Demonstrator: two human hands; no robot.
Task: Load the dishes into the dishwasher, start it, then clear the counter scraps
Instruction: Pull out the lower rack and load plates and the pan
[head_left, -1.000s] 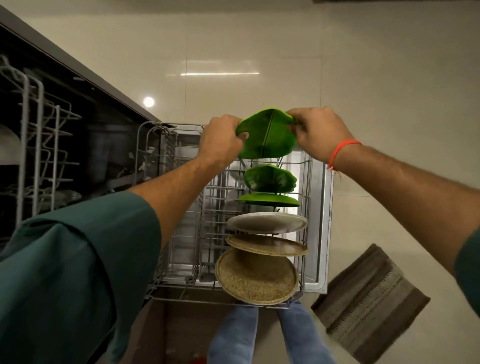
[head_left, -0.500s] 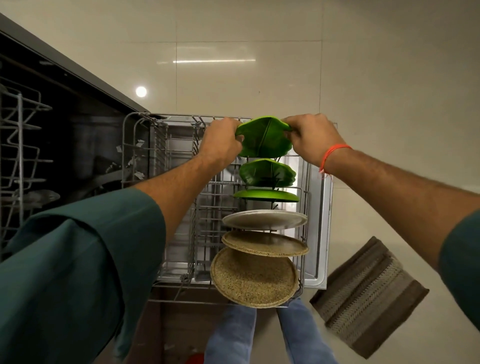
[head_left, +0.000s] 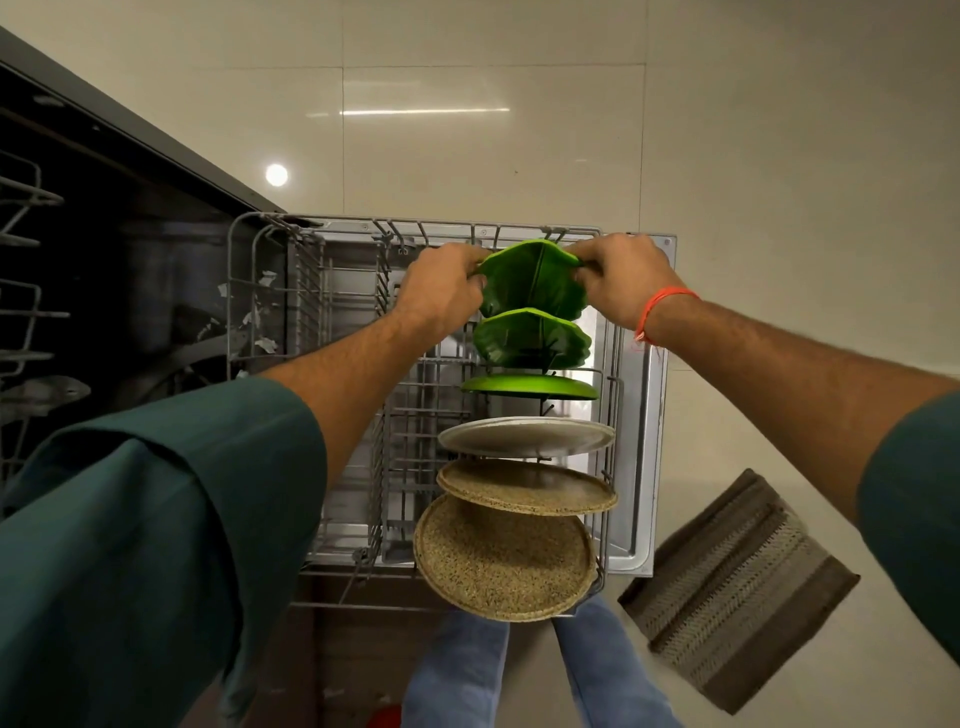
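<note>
From the head camera, which is looking straight down, the person is standing over the pulled-out lower rack (head_left: 260, 291) of an open dishwasher (head_left: 130, 249). The left hand (head_left: 441, 296) is gripping the left edge of a green leaf-shaped plate (head_left: 532, 283), its fingers curled round the rim. The right hand (head_left: 621, 278) is pinching the plate's right edge, with an orange thread (head_left: 660, 306) lying round that wrist. The plate is standing on edge at the far end of the right-hand row of the rack, near the rack's far wire wall; whether it is seated between the tines cannot be told.

Just behind it, toward the person, a second green leaf-shaped plate (head_left: 532, 338) is standing in the same row, and then a plain green plate (head_left: 530, 387). After these a pale grey plate (head_left: 527, 436) and two speckled tan plates (head_left: 527, 486) (head_left: 504, 556) are filling the row, all upright and apart from one another. The left part of the rack is showing bare wire. The steel door panel (head_left: 644, 415) is lying open beneath the rack.

Both arms are wearing dark green sleeves (head_left: 145, 519). Blue trouser legs (head_left: 457, 670) are showing below the rack, and a brown striped mat (head_left: 737, 587) is lying on the pale tiled floor (head_left: 779, 156) to the right.
</note>
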